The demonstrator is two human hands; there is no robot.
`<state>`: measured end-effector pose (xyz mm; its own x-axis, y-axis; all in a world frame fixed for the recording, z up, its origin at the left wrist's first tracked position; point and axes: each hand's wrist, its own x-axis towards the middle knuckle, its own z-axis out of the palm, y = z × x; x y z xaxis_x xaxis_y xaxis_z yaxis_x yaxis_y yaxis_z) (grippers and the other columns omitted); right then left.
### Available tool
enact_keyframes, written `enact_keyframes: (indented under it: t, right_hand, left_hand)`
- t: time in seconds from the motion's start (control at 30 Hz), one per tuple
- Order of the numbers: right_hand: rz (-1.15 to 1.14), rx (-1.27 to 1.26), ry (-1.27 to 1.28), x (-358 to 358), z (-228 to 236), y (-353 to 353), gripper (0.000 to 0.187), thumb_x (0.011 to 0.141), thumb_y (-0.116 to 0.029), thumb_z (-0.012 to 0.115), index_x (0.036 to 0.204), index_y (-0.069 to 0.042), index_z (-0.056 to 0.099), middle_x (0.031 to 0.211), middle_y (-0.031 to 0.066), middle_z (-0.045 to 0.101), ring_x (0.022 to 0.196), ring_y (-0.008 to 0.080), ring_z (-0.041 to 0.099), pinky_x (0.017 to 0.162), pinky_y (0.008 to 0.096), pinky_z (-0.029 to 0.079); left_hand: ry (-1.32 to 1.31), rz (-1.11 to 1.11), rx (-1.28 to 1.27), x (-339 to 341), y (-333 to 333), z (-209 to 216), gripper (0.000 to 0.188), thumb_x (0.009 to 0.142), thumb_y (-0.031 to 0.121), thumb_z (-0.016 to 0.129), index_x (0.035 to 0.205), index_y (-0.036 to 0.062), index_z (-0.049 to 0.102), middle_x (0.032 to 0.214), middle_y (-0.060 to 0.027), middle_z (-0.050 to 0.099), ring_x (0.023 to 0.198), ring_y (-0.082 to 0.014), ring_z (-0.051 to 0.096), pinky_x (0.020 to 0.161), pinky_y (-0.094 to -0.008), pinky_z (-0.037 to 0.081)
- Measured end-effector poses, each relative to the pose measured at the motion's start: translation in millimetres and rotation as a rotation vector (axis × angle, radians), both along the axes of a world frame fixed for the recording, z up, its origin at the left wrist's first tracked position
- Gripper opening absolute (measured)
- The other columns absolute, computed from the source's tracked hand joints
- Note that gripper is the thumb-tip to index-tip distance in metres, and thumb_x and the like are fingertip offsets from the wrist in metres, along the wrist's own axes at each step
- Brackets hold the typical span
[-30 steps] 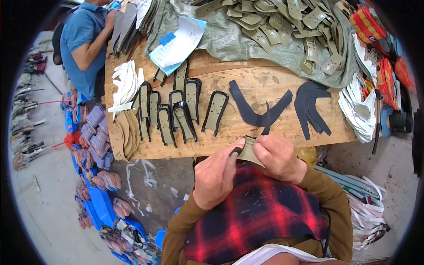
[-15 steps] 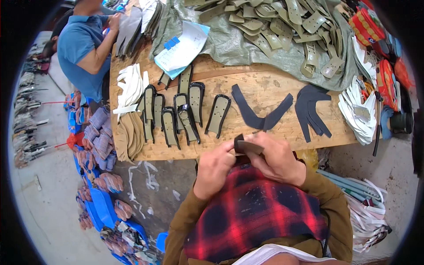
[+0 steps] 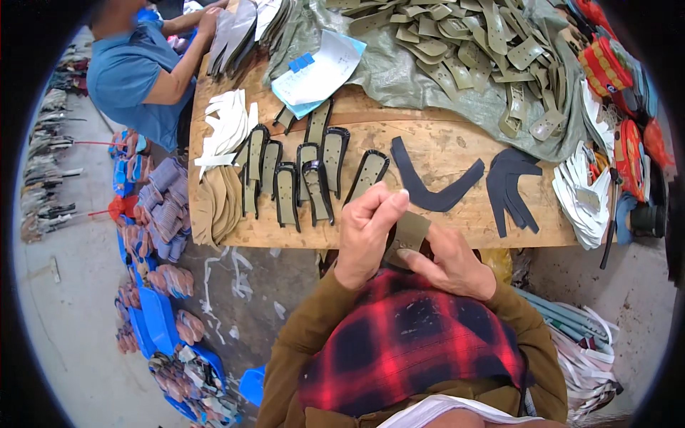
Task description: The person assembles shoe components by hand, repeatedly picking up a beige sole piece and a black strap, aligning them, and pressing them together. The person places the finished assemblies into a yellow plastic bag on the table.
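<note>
- In the head view, the olive piece (image 3: 412, 230) is in the person's hands, raised over the lap near the bench's front edge
- The right hand (image 3: 457, 264) is clamped on the olive piece, thumb laid across its lower part
- The left hand (image 3: 362, 235) is just beside it at the piece's left side, thumb and fingers drawn together; whether they pinch its rim I cannot tell
- The step in hand looks like close finger work on one piece, judged from the two hands meeting around it
- The next move, as I judge it, calls for a steady right grip and a sure left pinch, so the piece does not twist or slip toward the plaid cloth (image 3: 428, 314) below
- The wooden bench (image 3: 442, 139) has its front edge just beyond the hands, so a forward reach must rise over it
- Ahead and left, the black-edged pieces (image 3: 287, 196) stand close together, the nearest one partly behind the left hand; little room there for a sideways sweep
- Ahead and right lie a dark V-shaped piece (image 3: 428, 199) and a dark stack (image 3: 508, 189), with bare wood between them and toward the front edge
- Farther back, the green sheet (image 3: 389, 82) bounds the bare wood
</note>
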<state>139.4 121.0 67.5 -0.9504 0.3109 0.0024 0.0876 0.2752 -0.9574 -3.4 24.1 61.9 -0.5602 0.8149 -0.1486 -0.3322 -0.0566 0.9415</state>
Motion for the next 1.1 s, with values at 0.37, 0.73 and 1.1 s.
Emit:
enact_keyframes:
  t: [0.37, 0.73, 1.1]
  right_hand:
    - [-0.031, 0.394, 0.179, -7, -12, 11, 0.049, 0.075, -0.003, 0.068, 0.121, -0.001, 0.053, 0.103, 0.0178, 0.064, 0.094, 0.0362, 0.064, 0.08, 0.0398, 0.051]
    - [-0.176, -0.129, 0.101, 5, -15, 15, 0.045, 0.087, -0.015, 0.07, 0.126, 0.0, 0.055, 0.127, 0.0149, 0.054, 0.111, 0.0231, 0.056, 0.092, 0.0337, 0.046]
    - [-0.303, -0.422, 0.015, -20, -20, 3, 0.015, 0.096, -0.007, 0.059, 0.095, 0.006, 0.067, 0.08, 0.0001, 0.067, 0.076, 0.0043, 0.055, 0.068, 0.0226, 0.046]
  left_hand:
    - [0.134, -0.336, -0.181, 2, -24, -6, 0.037, 0.095, 0.005, 0.058, 0.13, -0.0035, 0.054, 0.122, -0.0091, 0.06, 0.102, -0.0148, 0.06, 0.085, -0.0265, 0.051]
    - [0.996, 0.001, 0.224, -6, -33, -30, 0.051, 0.083, 0.009, 0.071, 0.131, 0.0033, 0.053, 0.137, -0.035, 0.045, 0.118, -0.0405, 0.059, 0.093, -0.0402, 0.052]
    - [0.956, -0.057, 0.208, 0, -38, -34, 0.022, 0.085, -0.01, 0.056, 0.099, 0.0006, 0.043, 0.145, -0.0332, 0.036, 0.121, -0.0465, 0.054, 0.094, -0.0462, 0.052]
